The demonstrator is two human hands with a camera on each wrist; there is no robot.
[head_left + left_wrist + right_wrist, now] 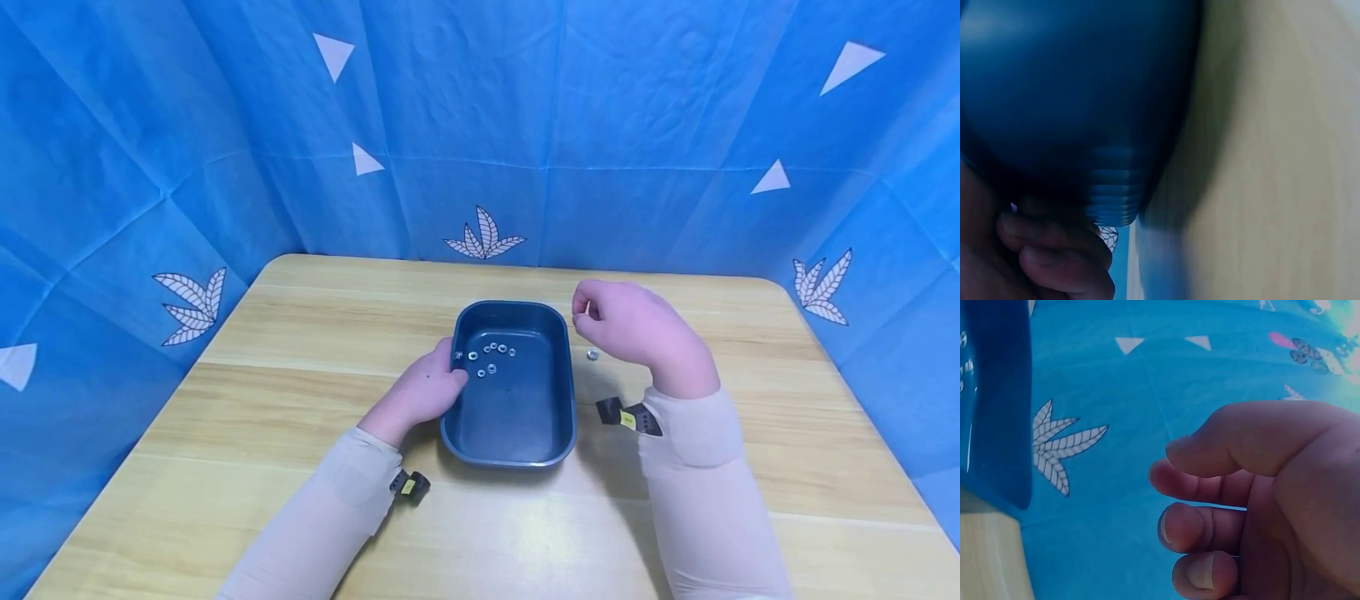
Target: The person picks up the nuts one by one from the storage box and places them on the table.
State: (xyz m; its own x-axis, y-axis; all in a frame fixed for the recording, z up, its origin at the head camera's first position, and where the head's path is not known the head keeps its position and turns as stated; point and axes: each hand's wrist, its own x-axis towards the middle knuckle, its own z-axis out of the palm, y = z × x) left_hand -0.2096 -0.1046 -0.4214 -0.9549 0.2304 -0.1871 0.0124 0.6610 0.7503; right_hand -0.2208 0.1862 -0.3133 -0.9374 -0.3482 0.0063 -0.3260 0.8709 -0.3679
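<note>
A dark blue tray point(513, 417) with rounded corners is in the middle of the head view. Several small silver nuts point(492, 368) lie scattered in its left and far part. My left hand point(422, 389) grips the tray's left side, thumb over the rim and fingers outside; the left wrist view shows those fingers against the tray's outer wall. Beyond the right rim, my right hand point(637, 327) hovers above the table with loosely bent fingers. In the right wrist view, nothing shows between thumb and fingertips. One single nut point(592, 354) lies on the table beneath this hand.
The pale wooden table point(262, 467) has rounded far corners. Blue cloth point(630, 108) with white triangles and leaf prints hangs behind it and at both sides. Each wrist wears a strap with a small black camera point(609, 409).
</note>
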